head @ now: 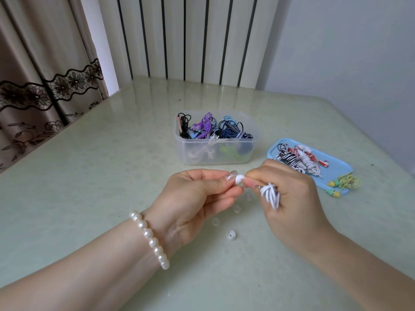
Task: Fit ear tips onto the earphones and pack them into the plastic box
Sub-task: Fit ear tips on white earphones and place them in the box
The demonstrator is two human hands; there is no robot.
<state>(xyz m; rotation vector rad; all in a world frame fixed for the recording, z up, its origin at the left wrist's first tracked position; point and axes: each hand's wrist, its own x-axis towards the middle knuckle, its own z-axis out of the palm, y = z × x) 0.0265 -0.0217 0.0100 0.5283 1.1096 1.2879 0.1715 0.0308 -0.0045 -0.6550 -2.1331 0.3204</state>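
Note:
Above the table's middle, my left hand (199,198) pinches a white ear tip (239,178) between thumb and forefinger. My right hand (289,196) meets it from the right and holds white earphones with their coiled cord (270,194) hanging from the palm. The earbud itself is hidden by my fingertips. Loose clear and white ear tips (230,235) lie on the table under my hands. Behind stands the clear plastic box (226,157), holding several coiled earphones in black, purple, blue and white.
A light blue tray (341,168) at the right carries striped black-white and red-white earphones. Yellow-green earphones (344,184) lie at its near edge. The pale green table meets a curtain at left and a wall at right.

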